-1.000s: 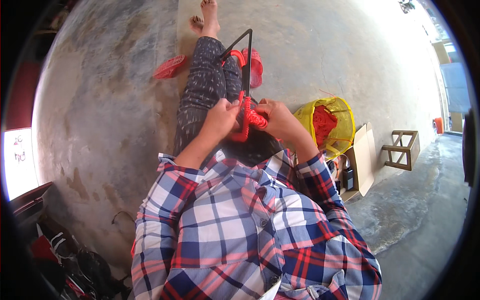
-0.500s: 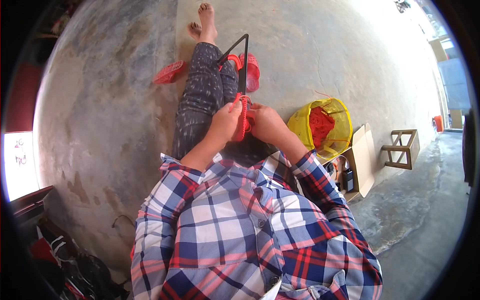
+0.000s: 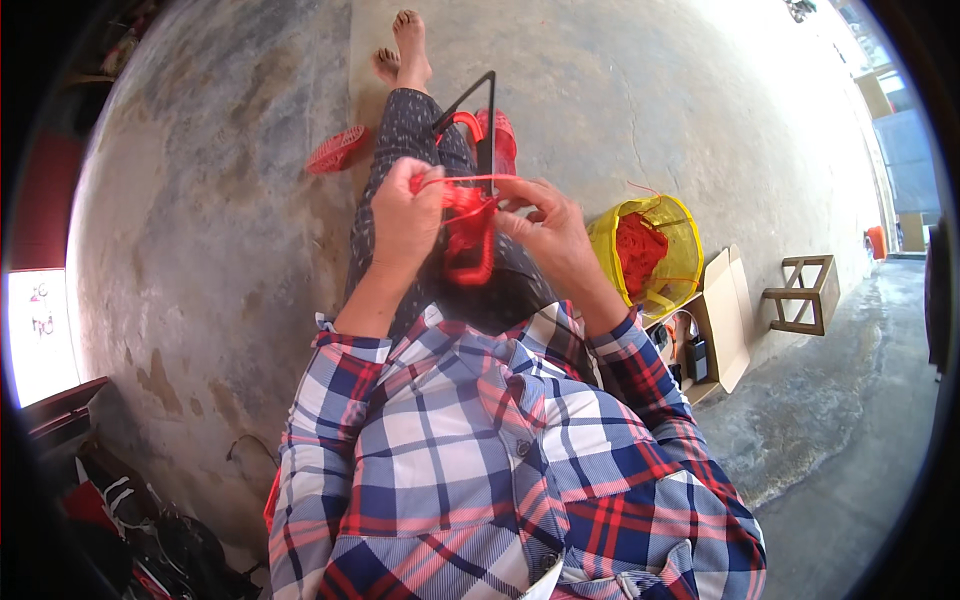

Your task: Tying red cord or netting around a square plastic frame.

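My left hand is closed on a red cord, which runs taut across to my right hand. The right fingers pinch at the other end of this stretch, beside a black angular frame. Below the stretched cord hangs a red knotted or braided loop, over my lap. The frame stands up between my legs, with a red curved piece on its left. What joins the cord to the frame is blurred and partly covered by my fingers.
To my right stands a yellow-rimmed mesh basket holding red cord. Beside it are an opened cardboard box and a small wooden stool. Red slippers lie by my outstretched legs on the concrete floor.
My hands were close together at the frame's lower end. The left has moved up and left, the right slightly right, and red cord is now stretched between them.
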Demonstrator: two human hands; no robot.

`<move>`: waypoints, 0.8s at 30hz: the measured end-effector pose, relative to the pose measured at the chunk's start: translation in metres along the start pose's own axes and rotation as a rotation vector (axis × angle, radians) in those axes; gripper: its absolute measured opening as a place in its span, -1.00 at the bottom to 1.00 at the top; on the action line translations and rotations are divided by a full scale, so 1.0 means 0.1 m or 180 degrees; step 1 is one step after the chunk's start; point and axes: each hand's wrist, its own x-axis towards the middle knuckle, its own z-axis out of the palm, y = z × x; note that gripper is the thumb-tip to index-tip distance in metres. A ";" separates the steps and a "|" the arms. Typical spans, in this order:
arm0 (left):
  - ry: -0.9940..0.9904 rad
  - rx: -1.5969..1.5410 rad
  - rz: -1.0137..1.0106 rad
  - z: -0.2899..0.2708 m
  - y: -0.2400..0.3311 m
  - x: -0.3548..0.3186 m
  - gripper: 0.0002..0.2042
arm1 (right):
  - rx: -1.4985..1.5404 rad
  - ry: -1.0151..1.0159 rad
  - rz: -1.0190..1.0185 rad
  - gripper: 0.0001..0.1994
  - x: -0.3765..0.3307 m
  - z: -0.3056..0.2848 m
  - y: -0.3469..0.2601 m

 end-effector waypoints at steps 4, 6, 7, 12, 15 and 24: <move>-0.1068 -0.1730 -0.0421 0.26 0.41 -0.18 -0.87 | -0.1104 -0.0359 -0.1475 -0.51 0.02 -0.04 -0.18; -0.1194 -0.2405 -0.1526 0.20 0.60 -0.13 -0.90 | -0.1004 -0.0070 -0.1333 -0.56 0.06 -0.17 -0.12; -0.1175 -0.2423 -0.1529 0.16 0.49 -0.07 -0.90 | 0.1108 -0.0047 0.0034 -0.66 -0.01 -0.17 -0.31; -0.1323 -0.1288 -0.1072 0.17 0.20 -0.02 -0.83 | 0.3181 0.0660 -0.0408 -0.77 0.09 -0.99 -0.45; -0.1051 -0.1047 -0.0984 0.21 0.13 0.00 -0.69 | 0.3058 0.1129 -0.0796 -0.79 0.04 -1.56 -0.38; -0.1443 -0.1347 -0.1194 0.43 -0.20 0.03 -0.50 | 0.1905 0.0085 0.1143 -0.82 0.01 -0.31 0.33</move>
